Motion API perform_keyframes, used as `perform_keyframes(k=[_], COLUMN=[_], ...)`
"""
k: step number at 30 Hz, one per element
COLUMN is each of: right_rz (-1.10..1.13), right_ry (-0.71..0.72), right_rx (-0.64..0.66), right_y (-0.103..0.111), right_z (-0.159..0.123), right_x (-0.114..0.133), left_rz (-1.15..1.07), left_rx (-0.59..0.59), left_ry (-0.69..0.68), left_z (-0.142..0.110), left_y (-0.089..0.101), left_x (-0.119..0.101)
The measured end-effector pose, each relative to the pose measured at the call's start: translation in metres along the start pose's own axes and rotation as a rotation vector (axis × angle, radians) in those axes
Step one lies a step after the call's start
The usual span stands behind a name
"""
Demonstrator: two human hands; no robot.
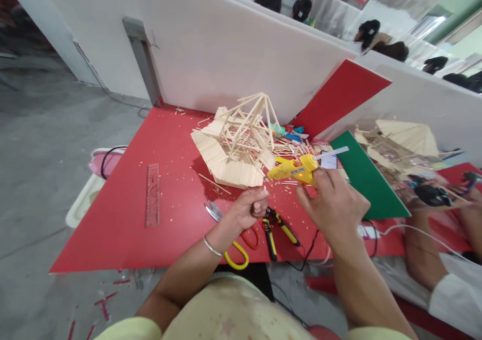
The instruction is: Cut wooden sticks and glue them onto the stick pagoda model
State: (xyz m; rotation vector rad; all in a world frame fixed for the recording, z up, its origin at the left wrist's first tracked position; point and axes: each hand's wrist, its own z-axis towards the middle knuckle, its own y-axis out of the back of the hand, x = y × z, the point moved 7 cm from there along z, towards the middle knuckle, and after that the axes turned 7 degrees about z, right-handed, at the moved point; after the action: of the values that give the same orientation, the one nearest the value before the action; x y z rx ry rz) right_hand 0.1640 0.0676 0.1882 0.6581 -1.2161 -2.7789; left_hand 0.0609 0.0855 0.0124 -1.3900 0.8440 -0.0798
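My right hand [333,204] is wrapped round a yellow hot glue gun [295,169] with a clear glue stick poking out of its back. The gun's nozzle points left, close above my left hand [250,207]. The fingers of that hand are pinched together; a pale tip shows at them, too small to name. Just beyond both hands stands a model built of thin wooden sticks [239,172], with a raised open frame on a stepped base. Its near edge is close to my left fingertips.
Scissors [241,252] and yellow-black pliers [270,237] lie near the front edge of the red table [113,219]. A clear ruler [152,194] is at left. Loose sticks and scraps lie behind the model. A green board [365,179] borders a co-worker's arms [425,249] at right.
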Motion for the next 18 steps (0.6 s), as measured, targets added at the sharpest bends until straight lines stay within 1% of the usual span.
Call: perform_keyframes(k=[10,18], right_rz=[0.014,0.033], right_ry=[-0.016,-0.013], right_rx=[0.018,0.007], right_y=[-0.0013,-0.0023], right_z=[-0.0016,-0.002], right_x=[-0.0005,-0.001], left_rz=[-0.013,-0.007], left_rx=[0.013,0.001], left_ry=[-0.011,-0.014], left_z=[0.0006,0.0006], left_y=[0.0016,0.0005], left_x=[0.001,0.0001])
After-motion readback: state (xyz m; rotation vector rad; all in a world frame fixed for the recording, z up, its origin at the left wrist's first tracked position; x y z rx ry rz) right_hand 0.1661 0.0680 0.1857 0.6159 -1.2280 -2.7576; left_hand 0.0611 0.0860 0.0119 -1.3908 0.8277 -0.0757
